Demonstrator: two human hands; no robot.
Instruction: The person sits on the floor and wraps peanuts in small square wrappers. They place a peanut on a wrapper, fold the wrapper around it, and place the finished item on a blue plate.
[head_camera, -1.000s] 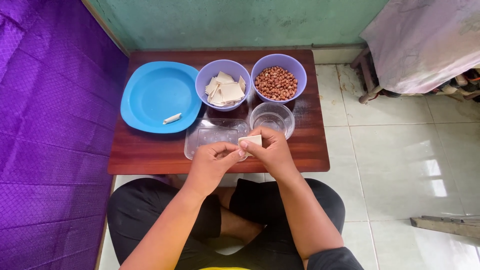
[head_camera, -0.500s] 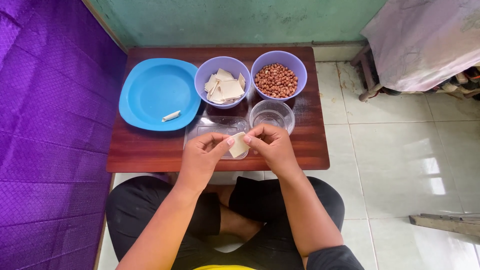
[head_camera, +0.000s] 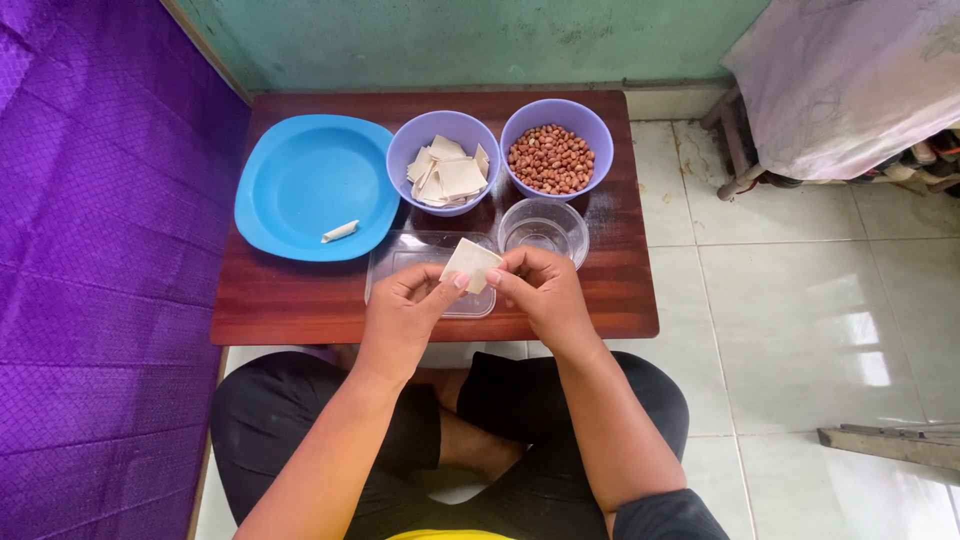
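Taking the clear plastic tray (head_camera: 425, 262) on my desk (head_camera: 300, 300) as the landmark: left of it and a little beyond sits the blue plate (head_camera: 310, 185), with one rolled-up wrapper piece (head_camera: 340, 231) lying near its right edge. Over the tray's near edge my left hand (head_camera: 405, 310) pinches the lower left side of a square dough wrapper (head_camera: 470, 265), and my right hand (head_camera: 540, 290) pinches its right corner, so the sheet hangs tilted between both hands, just above the tray and off the desk. Beyond the tray stands the purple bowl of cut wrappers (head_camera: 445, 165); to the tray's right the small clear glass bowl (head_camera: 543, 228), and beyond that the purple bowl of peanuts (head_camera: 556, 150). I'd judge a light fingertip grip with even tension best, so the thin sheet neither tears nor creases.
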